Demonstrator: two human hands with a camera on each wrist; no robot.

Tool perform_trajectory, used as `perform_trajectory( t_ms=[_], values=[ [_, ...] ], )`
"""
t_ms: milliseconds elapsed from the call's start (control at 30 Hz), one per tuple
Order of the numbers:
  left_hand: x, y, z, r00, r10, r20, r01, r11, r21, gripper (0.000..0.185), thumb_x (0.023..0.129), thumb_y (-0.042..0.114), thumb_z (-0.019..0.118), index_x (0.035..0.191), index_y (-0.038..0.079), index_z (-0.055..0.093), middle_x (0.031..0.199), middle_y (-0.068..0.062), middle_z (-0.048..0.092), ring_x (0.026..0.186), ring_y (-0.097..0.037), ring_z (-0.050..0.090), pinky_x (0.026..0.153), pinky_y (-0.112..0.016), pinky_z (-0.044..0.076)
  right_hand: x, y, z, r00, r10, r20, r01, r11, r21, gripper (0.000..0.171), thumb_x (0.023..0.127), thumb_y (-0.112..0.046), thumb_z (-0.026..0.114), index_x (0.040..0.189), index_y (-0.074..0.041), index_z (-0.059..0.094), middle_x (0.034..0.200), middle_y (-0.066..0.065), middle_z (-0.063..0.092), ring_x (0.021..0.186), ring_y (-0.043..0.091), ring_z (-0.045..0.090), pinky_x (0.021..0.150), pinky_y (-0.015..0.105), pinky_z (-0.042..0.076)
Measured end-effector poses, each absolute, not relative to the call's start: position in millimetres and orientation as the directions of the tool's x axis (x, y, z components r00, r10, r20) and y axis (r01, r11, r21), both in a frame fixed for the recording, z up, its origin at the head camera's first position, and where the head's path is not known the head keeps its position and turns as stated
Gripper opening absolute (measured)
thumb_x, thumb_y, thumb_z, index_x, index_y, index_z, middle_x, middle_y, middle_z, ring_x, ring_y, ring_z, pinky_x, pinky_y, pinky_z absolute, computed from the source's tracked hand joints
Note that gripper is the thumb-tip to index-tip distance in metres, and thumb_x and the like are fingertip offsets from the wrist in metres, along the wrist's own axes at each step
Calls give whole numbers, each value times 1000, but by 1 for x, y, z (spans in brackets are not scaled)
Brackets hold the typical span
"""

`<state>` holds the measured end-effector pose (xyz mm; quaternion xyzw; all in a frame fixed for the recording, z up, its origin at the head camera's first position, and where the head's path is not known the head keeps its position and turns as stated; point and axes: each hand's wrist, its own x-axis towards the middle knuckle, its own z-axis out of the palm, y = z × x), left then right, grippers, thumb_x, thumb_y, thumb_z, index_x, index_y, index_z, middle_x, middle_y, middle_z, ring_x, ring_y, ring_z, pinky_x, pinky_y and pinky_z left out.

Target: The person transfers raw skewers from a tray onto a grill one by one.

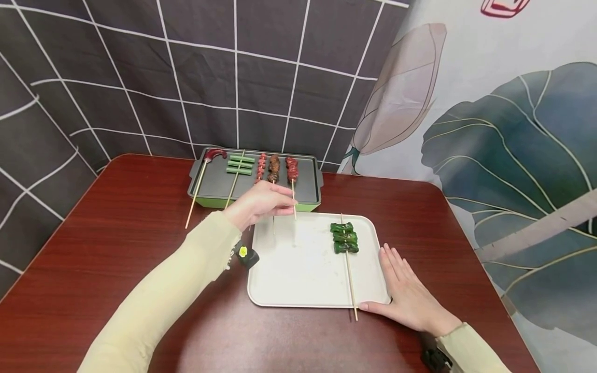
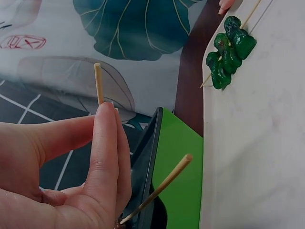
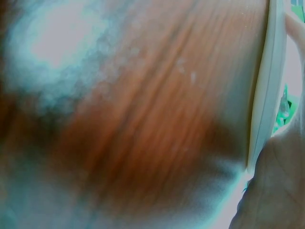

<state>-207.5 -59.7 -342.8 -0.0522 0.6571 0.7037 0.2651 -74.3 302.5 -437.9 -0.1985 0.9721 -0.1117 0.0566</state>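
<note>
My left hand [image 1: 258, 203] pinches the bare end of a red meat skewer [image 1: 292, 182], thumb and fingertips [image 2: 106, 143] pressed together on the stick so that I hold only clean wood, away from the food. The meat itself lies at the far end of that stick on the dark grill pan [image 1: 311, 182], which sits just beyond the white tray [image 1: 298, 269], my landmark here; the stick's near end reaches back over the pan's green front edge toward the tray's far rim, where my fingers have it. In the left wrist view a second stick end juts from the pan beside my hand, untouched. On the pan, further left of my skewer, lie a brown skewer [image 1: 273, 168], a small sausage skewer [image 1: 261, 167], a green vegetable skewer [image 1: 240, 165] and a curved red sausage skewer [image 1: 213, 154], all with handles pointing toward the tray, easy to pick from my side. My right hand [image 1: 407, 295] lies flat, fingers straight and together, on the red-brown table [image 1: 116, 233] against the tray's near right corner, thumb along its front edge, seemingly bracing it so it does not slide. On the tray's right half rests a green pepper skewer [image 1: 344, 238], its stick running past the near rim.
</note>
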Motion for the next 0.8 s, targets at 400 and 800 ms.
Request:
perform_trajectory(
  t_ms=[400, 800],
  values=[
    [-199, -68, -342, -864, 319, -391, -383, 89, 919, 47, 97, 4, 69, 140, -8, 54, 131, -22, 63, 110, -28, 68, 87, -28, 60, -75, 302, -437, -916, -397, -68, -371, 897, -241, 125, 81, -79, 64, 159, 6, 15, 166, 23, 13, 151, 41, 13, 121, 59, 21],
    [-185, -73, -337, -899, 329, -288, -278, 79, 957, 47, 96, 8, 71, 138, -7, 56, 128, -24, 65, 99, -27, 71, 87, -33, 61, -74, 302, -438, -917, -393, -71, -367, 899, -241, 126, 81, -79, 64, 159, 6, 14, 166, 23, 12, 152, 40, 11, 121, 60, 20]
  ],
)
